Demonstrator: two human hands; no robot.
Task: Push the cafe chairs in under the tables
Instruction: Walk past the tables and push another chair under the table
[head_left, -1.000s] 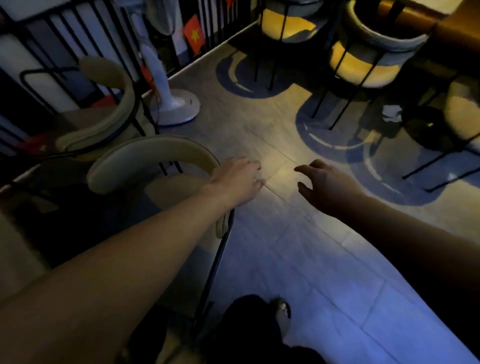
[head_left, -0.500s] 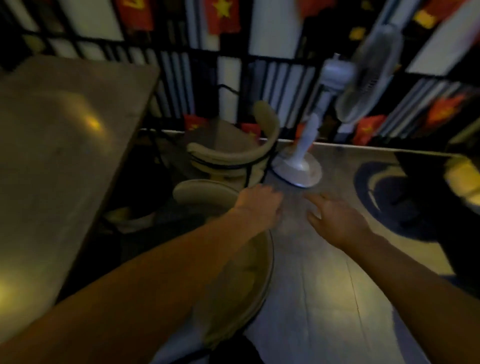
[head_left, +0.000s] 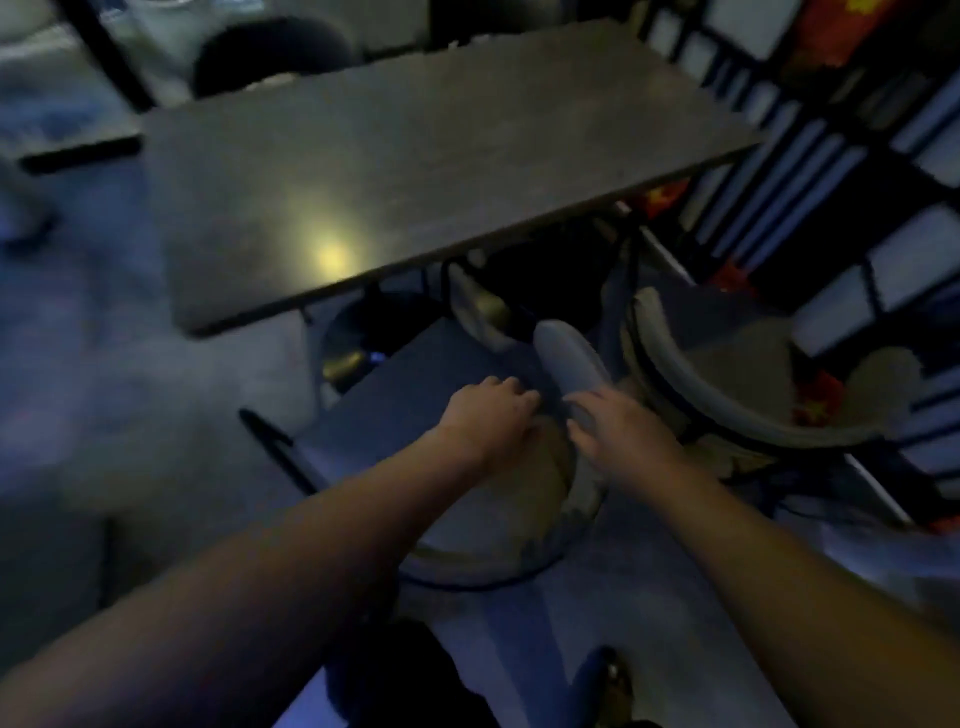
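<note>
A beige cafe chair (head_left: 519, 509) with a curved backrest stands just in front of me, its seat facing the dark rectangular table (head_left: 415, 171). One pale end of the backrest (head_left: 563, 353) points toward the table edge. My left hand (head_left: 488, 415) curls over the top of the backrest. Beside it, my right hand (head_left: 618, 431) sits on the same backrest, fingers and thumb around the rail. A second beige chair (head_left: 727, 405) stands to the right, close against the first. The picture is dim and blurred.
A black railing with white panels and red flags (head_left: 831, 171) runs along the right side. The table's round base (head_left: 358, 338) shows under the top. A dark chair (head_left: 270, 52) sits beyond the table. My foot (head_left: 613, 680) is at the bottom.
My view has swung left from the open floor and the fan to the table. My left hand stays on the chair back. My right hand has come in from the air onto the backrest.
</note>
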